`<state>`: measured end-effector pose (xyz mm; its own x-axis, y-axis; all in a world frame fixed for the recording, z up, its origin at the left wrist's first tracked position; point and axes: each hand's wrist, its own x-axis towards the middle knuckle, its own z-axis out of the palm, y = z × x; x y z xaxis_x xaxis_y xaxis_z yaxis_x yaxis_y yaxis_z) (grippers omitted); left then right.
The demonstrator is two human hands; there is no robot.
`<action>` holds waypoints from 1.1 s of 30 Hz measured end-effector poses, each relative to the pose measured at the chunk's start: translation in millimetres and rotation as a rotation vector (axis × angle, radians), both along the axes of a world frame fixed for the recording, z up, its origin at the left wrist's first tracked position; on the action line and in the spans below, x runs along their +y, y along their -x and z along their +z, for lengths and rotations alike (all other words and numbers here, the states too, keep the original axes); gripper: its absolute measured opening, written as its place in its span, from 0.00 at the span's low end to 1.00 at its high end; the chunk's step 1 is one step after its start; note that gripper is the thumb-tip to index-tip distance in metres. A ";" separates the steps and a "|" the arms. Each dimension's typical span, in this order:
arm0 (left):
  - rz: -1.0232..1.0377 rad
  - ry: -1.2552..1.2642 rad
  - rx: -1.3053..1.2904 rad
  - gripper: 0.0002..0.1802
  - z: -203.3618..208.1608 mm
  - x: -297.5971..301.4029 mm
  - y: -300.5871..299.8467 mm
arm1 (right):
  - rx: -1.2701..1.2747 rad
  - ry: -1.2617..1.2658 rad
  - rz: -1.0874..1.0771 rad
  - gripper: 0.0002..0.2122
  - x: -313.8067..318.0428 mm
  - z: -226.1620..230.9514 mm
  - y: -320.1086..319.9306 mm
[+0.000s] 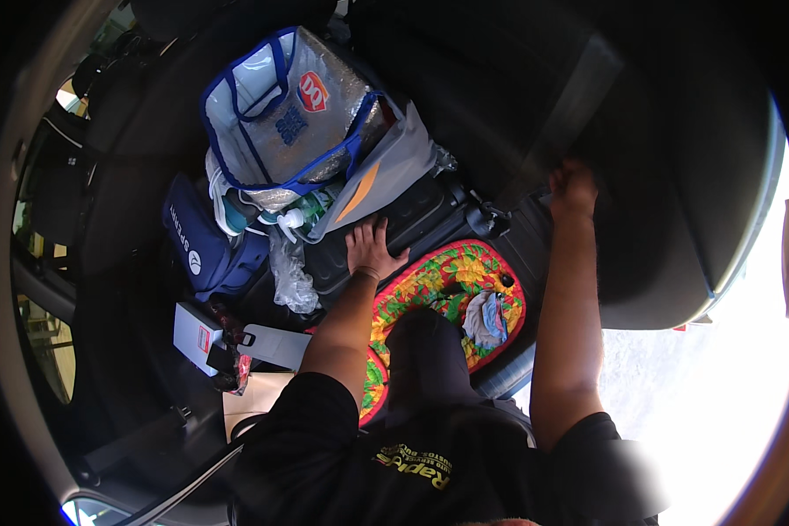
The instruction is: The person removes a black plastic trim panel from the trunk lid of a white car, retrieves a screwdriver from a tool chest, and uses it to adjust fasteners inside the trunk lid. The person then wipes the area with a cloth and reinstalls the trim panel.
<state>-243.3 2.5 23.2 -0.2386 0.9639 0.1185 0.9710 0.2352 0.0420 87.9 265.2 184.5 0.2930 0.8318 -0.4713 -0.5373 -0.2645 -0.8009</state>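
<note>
My left hand (373, 250) is spread, palm down, on a black ribbed hard case or panel (333, 263); nothing is in its fingers. Further right, my right hand (573, 188) is closed against the dark panel or seat back; whatever it grips, if anything, is hidden. A grey pouch (386, 175) with an orange stripe lies just beyond my left hand. Beside it is a pump bottle (298, 216) with green liquid. A quilted pad (421, 272) in red, yellow and green spreads between my arms, with a crumpled light cloth (485, 317) on it.
Inside this vehicle, a silver insulated bag (329, 131) with blue trim stands at the back. A navy bag (202, 237) sits left of it, near a crumpled clear plastic bag (291, 276). A white box (198, 337) lies nearer. Bright daylight enters at the right opening.
</note>
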 end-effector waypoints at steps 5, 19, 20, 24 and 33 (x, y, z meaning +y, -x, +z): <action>-0.013 -0.026 -0.046 0.54 2.6 -0.5 0.2 | 0.053 0.057 -0.052 0.05 6.7 -11.3 -7.3; -0.004 -0.006 -0.067 0.55 -3.5 0.0 0.7 | 0.141 0.056 -0.035 0.06 17.1 -9.1 -12.4; 0.007 0.003 -0.064 0.55 -5.5 1.3 -0.3 | 0.105 0.007 -0.003 0.06 15.4 -7.3 -9.7; -0.016 -0.030 -0.023 0.55 -5.2 0.8 1.5 | 0.029 0.097 -0.073 0.05 9.6 8.6 3.3; -0.109 -0.598 -0.443 0.35 72.6 70.5 -85.5 | -0.046 0.159 -0.100 0.07 -3.7 36.6 18.2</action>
